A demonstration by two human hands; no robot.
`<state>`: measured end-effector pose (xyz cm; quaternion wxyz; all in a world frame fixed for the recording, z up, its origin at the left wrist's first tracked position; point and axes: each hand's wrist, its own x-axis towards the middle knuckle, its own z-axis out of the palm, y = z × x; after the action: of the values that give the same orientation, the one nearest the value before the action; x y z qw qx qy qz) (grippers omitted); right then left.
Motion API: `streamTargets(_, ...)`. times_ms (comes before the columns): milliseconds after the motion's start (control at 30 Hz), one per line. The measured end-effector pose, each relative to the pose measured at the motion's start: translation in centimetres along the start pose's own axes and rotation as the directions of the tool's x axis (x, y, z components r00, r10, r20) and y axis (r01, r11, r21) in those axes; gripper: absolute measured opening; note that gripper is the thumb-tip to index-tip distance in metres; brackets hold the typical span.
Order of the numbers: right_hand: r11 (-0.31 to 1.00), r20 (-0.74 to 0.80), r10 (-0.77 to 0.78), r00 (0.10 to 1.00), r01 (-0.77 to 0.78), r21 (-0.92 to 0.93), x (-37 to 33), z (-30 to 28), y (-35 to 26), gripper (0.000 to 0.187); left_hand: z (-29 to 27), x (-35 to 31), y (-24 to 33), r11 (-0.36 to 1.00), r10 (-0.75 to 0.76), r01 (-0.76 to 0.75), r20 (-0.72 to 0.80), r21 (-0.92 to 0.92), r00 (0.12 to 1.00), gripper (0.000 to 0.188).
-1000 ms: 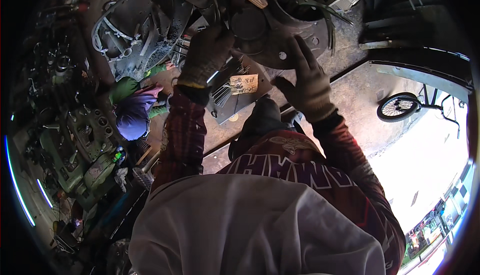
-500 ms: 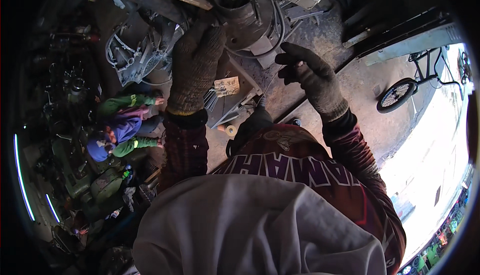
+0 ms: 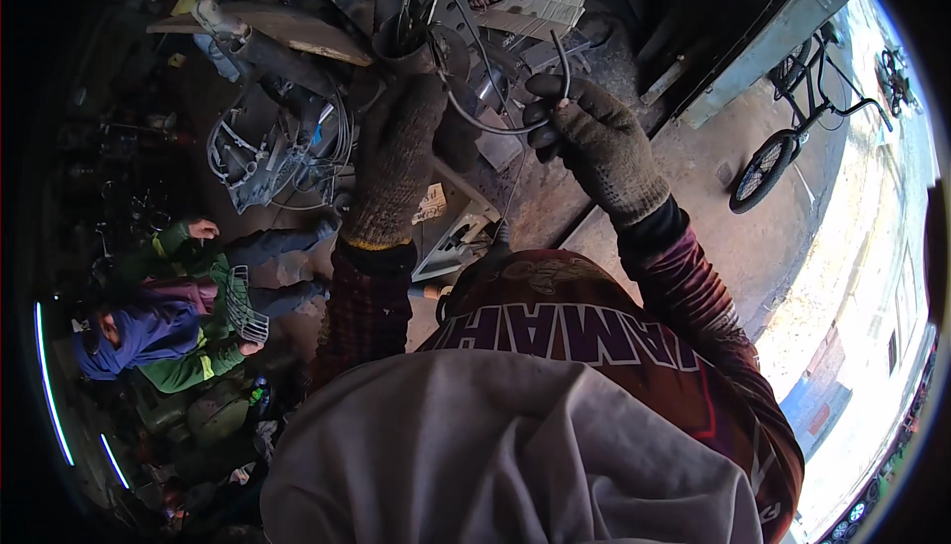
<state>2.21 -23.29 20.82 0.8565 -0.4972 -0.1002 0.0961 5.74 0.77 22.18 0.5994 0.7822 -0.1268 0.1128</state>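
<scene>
My right hand (image 3: pixel 599 148), in a grey knit work glove, is closed on a thin curved rod (image 3: pixel 517 131). It could be stiff cable. The rod bends in a wide U, one end rising above my fingers, the other side passing close to my left hand. My left hand (image 3: pixel 396 153), in a matching glove, reaches up beside a rusty metal cylinder (image 3: pixel 401 60) that has several rods standing in it. Its fingertips are mostly hidden, so whether it grips the rod or the cylinder does not show.
Tangled scrap metal (image 3: pixel 263 143) and a wooden plank (image 3: pixel 282 31) lie to the left. Farther left, a person in green sleeves (image 3: pixel 183 311) holds a wire rack (image 3: pixel 245 306). Flattened cardboard (image 3: pixel 535 9) is at the top. To the right stand a metal panel (image 3: pixel 768 58) and a bicycle (image 3: pixel 792 143).
My right hand has moved up and left and taken hold of the curved rod. My view has shifted. The person at left has moved farther left and now shows a wire rack.
</scene>
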Motion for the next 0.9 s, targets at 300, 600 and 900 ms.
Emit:
streamTargets(300, 0.99, 0.012, 0.027, 1.0, -0.025, -0.137, 0.3, 1.1, 1.2, 0.04, -1.9, -0.8, 1.4, 0.821, -0.247, 0.337, 0.246, -0.461, 0.937, 0.045)
streamTargets(600, 0.99, 0.092, 0.029, 0.995, -0.016, -0.141, 3.6, 2.1, 5.3, 0.033, -4.9, -1.6, -0.1, 0.819, -0.282, 0.3, 0.111, -0.49, 0.953, 0.032)
streamTargets(900, 0.975, 0.099, 0.222, 0.97, -0.219, -0.037, 7.4, 5.7, 7.5, 0.036, -9.5, -0.9, -5.2, 0.543, -0.266, 0.315, 0.196, -0.778, 0.944, 0.05)
